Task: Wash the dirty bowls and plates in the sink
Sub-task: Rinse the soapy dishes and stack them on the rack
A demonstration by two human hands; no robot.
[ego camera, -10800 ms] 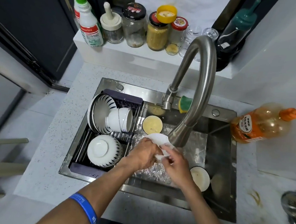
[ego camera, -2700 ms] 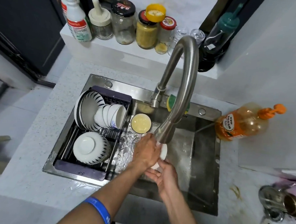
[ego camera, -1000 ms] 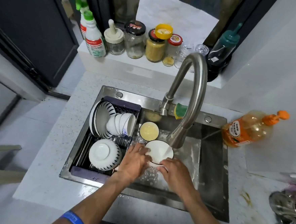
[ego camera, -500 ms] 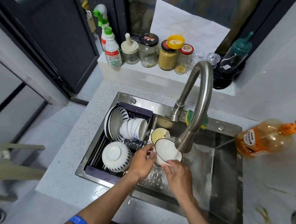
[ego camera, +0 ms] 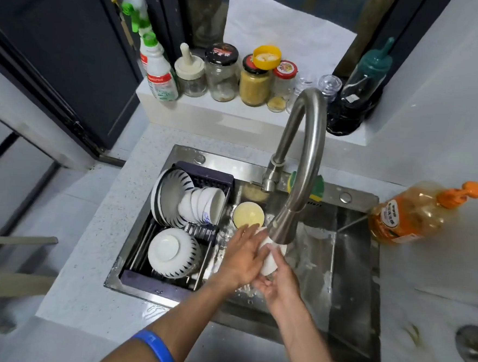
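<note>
Under the faucet spout [ego camera: 284, 229], a small white bowl [ego camera: 269, 260] stands on its edge between my two hands. My left hand [ego camera: 245, 254] lies flat against its left side with fingers stretched out. My right hand [ego camera: 277, 282] cups it from below, fingers curled round its rim. A dirty yellowish bowl [ego camera: 248, 216] sits in the steel sink [ego camera: 347, 273] just behind my hands. Washed striped bowls [ego camera: 172, 254] and small white cups [ego camera: 204, 208] rest in the dark drain rack [ego camera: 204, 174] at the sink's left.
An orange dish-soap bottle [ego camera: 416, 213] lies on the counter right of the sink. A green-yellow sponge [ego camera: 315, 184] sits behind the faucet. Jars and spray bottles line the ledge [ego camera: 236, 115] at the back. A metal pot [ego camera: 473, 352] shows at the right edge.
The white bowl faced up under the spout half a second ago; now it is turned on its edge, with my left palm pressed to its side and my right hand under it.
</note>
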